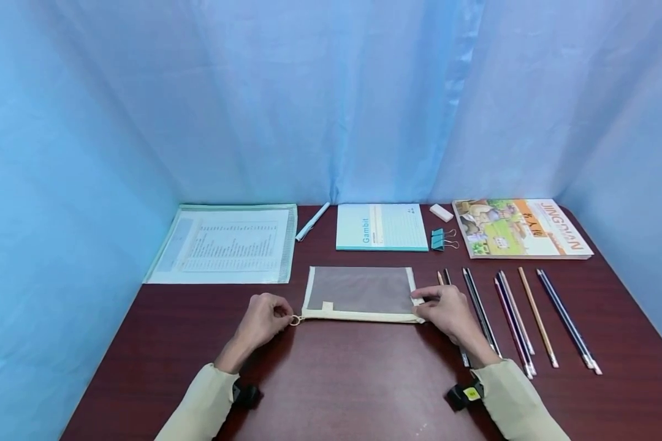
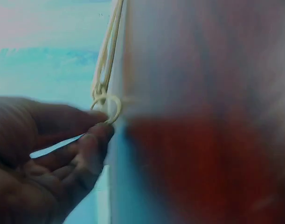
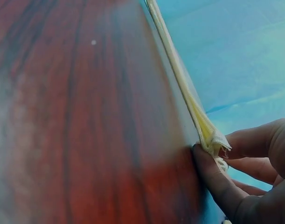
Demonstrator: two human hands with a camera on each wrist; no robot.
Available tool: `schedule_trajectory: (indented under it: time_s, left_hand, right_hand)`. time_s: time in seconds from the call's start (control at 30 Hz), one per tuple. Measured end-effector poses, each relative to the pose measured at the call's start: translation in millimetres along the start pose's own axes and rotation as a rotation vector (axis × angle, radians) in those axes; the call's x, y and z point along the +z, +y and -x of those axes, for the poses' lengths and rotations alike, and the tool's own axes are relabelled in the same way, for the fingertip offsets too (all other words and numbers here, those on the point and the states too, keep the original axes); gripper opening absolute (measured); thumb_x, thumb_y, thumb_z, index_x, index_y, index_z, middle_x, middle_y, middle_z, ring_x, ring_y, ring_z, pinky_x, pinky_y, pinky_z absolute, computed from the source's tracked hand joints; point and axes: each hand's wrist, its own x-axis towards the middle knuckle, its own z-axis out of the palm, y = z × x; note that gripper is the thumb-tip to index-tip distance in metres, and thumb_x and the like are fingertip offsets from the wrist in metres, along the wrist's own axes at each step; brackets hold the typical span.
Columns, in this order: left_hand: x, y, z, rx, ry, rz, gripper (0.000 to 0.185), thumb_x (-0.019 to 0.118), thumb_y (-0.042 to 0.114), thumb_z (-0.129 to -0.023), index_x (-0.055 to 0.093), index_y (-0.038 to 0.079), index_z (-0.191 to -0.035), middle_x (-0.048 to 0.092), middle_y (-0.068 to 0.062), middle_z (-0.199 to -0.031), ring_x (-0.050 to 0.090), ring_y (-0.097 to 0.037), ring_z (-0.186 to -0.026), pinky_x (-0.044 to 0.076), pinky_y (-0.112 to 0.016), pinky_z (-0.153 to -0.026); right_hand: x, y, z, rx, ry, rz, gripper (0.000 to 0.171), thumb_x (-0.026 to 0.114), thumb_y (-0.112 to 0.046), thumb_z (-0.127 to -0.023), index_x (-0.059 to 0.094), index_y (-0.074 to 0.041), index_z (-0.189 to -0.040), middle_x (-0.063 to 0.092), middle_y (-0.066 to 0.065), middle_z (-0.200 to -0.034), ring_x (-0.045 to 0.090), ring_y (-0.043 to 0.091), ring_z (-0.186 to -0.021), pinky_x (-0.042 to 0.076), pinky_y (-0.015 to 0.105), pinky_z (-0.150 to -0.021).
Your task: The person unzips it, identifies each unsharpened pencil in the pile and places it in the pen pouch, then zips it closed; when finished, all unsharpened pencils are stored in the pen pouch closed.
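A see-through mesh zipper pouch [image 1: 364, 291] with cream edging lies in the middle of the dark wooden table, its zipper edge toward me. My left hand [image 1: 265, 317] pinches the pull ring [image 2: 115, 109] at the pouch's left corner between thumb and fingertips. At the opposite end, my right hand [image 1: 445, 309] pinches the right corner of the pouch; the right wrist view shows the cream zipper end [image 3: 212, 140] between thumb and finger. A small cream tag [image 1: 328, 306] sits near the zipper on the left part of the mesh.
Several pencils [image 1: 535, 315] lie to the right, some partly behind my right hand. Along the back are a clear document folder [image 1: 226, 245], a pen [image 1: 312, 222], a notebook [image 1: 382, 228], an eraser [image 1: 441, 212], a teal binder clip [image 1: 438, 239] and a book [image 1: 518, 229]. Blue curtains enclose the table.
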Motion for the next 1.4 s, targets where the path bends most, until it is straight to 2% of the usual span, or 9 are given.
schedule_trajectory:
  time_s: [0.1, 0.17, 0.3, 0.43, 0.57, 0.8, 1.03, 1.17, 1.4]
  left_hand:
    - [-6.3, 7.0, -3.6, 0.059, -0.046, -0.075, 0.009, 0.079, 0.001, -0.075, 0.072, 0.005, -0.081, 0.068, -0.005, -0.071, 0.054, -0.004, -0.061, 0.046, -0.017, -0.056]
    - [-9.7, 15.8, -6.4, 0.109, -0.060, -0.143, 0.017, 0.081, 0.006, -0.075, 0.072, 0.005, -0.090, 0.068, -0.005, -0.079, 0.057, -0.009, -0.067, 0.048, -0.022, -0.061]
    - [-7.1, 33.6, -12.5, 0.279, -0.097, -0.349, 0.029, 0.083, 0.015, -0.075, 0.072, 0.006, -0.101, 0.068, -0.005, -0.094, 0.062, -0.017, -0.083, 0.055, -0.032, -0.072]
    - [6.3, 42.6, -19.6, 0.435, -0.190, -0.581, 0.024, 0.082, 0.020, -0.078, 0.072, 0.012, -0.098, 0.063, -0.002, -0.090, 0.059, -0.017, -0.081, 0.054, -0.032, -0.071]
    - [17.0, 45.2, -23.8, 0.482, -0.196, -0.710, 0.012, 0.078, 0.014, -0.079, 0.070, 0.013, -0.088, 0.062, -0.002, -0.083, 0.062, -0.019, -0.077, 0.055, -0.033, -0.070]
    - [26.6, 47.6, -27.4, 0.514, -0.166, -0.776, 0.009, 0.073, 0.011, -0.079, 0.065, 0.014, -0.082, 0.066, -0.002, -0.080, 0.066, -0.019, -0.077, 0.058, -0.032, -0.066]
    - [43.5, 55.2, -33.0, 0.637, -0.127, -0.861, 0.011, 0.068, 0.018, -0.089, 0.061, 0.016, -0.080, 0.065, 0.001, -0.073, 0.066, -0.017, -0.067, 0.055, -0.031, -0.054]
    - [44.8, 58.0, -34.7, 0.678, -0.158, -0.841, 0.010, 0.066, 0.017, -0.093, 0.062, 0.017, -0.083, 0.065, 0.001, -0.074, 0.066, -0.016, -0.067, 0.055, -0.030, -0.056]
    - [41.8, 59.1, -34.9, 0.628, -0.251, -0.705, 0.005, 0.067, 0.014, -0.092, 0.064, 0.016, -0.088, 0.066, 0.000, -0.073, 0.066, -0.016, -0.064, 0.054, -0.028, -0.055]
  right_hand:
    - [0, 0, 0, -0.009, 0.003, 0.014, 0.030, 0.076, -0.005, -0.080, 0.075, -0.001, -0.109, 0.078, 0.018, -0.089, 0.075, 0.017, -0.080, 0.054, 0.021, -0.062]
    - [1, -1, 1, -0.016, 0.015, 0.021, 0.030, 0.077, -0.005, -0.079, 0.076, -0.001, -0.108, 0.078, 0.018, -0.089, 0.076, 0.018, -0.080, 0.054, 0.021, -0.061]
    - [2, -2, 1, -0.019, 0.029, 0.023, 0.029, 0.077, -0.003, -0.077, 0.076, -0.001, -0.107, 0.077, 0.019, -0.088, 0.075, 0.017, -0.078, 0.053, 0.021, -0.060]
    - [3, -2, 1, -0.021, 0.020, 0.020, 0.030, 0.076, -0.003, -0.078, 0.076, -0.001, -0.107, 0.078, 0.018, -0.088, 0.075, 0.016, -0.078, 0.053, 0.020, -0.059]
    - [4, -2, 0, -0.019, 0.001, 0.016, 0.030, 0.076, -0.004, -0.078, 0.076, -0.001, -0.107, 0.078, 0.018, -0.088, 0.075, 0.017, -0.079, 0.053, 0.020, -0.059]
    - [3, -3, -1, -0.021, -0.006, 0.046, 0.030, 0.076, -0.005, -0.078, 0.076, -0.001, -0.108, 0.078, 0.019, -0.091, 0.076, 0.019, -0.081, 0.054, 0.021, -0.061]
    - [-1, -2, -1, -0.017, -0.001, 0.060, 0.030, 0.076, -0.005, -0.078, 0.076, -0.002, -0.108, 0.078, 0.018, -0.092, 0.075, 0.018, -0.080, 0.053, 0.022, -0.061]
    - [-1, -1, -1, -0.044, -0.024, 0.061, 0.030, 0.076, -0.008, -0.080, 0.075, -0.003, -0.109, 0.077, 0.019, -0.097, 0.075, 0.020, -0.084, 0.054, 0.022, -0.063]
    - [-12, -4, 7, -0.130, -0.123, 0.055, 0.032, 0.070, -0.010, -0.088, 0.070, -0.001, -0.119, 0.072, 0.023, -0.115, 0.075, 0.017, -0.080, 0.058, 0.025, -0.063]
